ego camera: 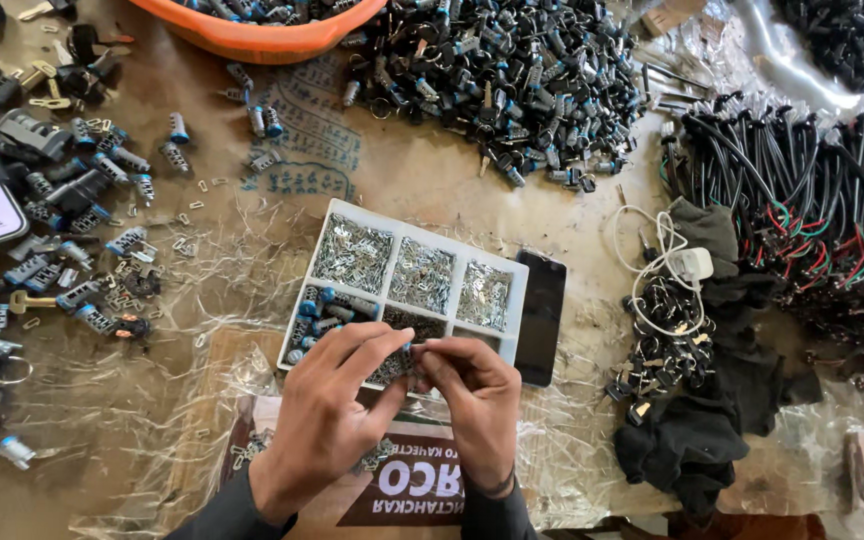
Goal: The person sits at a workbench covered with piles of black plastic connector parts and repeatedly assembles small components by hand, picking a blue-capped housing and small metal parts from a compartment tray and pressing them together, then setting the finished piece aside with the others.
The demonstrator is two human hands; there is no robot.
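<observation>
My left hand [327, 415] and my right hand [474, 398] meet just in front of a white compartment tray [404, 222]. Their fingertips pinch a small blue-tipped lock cylinder [409, 349] between them, over the tray's near edge. The tray's back compartments hold several small silvery metal pieces [354, 252], and its near-left compartment holds blue-tipped cylinders [324, 310]. Which hand bears the part's weight I cannot tell; both touch it.
A black phone [541, 316] lies right of the tray. A heap of cylinders with keys [497, 80] and an orange basin [257, 40] sit at the back. Black wired parts [802, 190], a white charger [690, 264], black cloth [712, 400], loose lock parts [62, 220] surround.
</observation>
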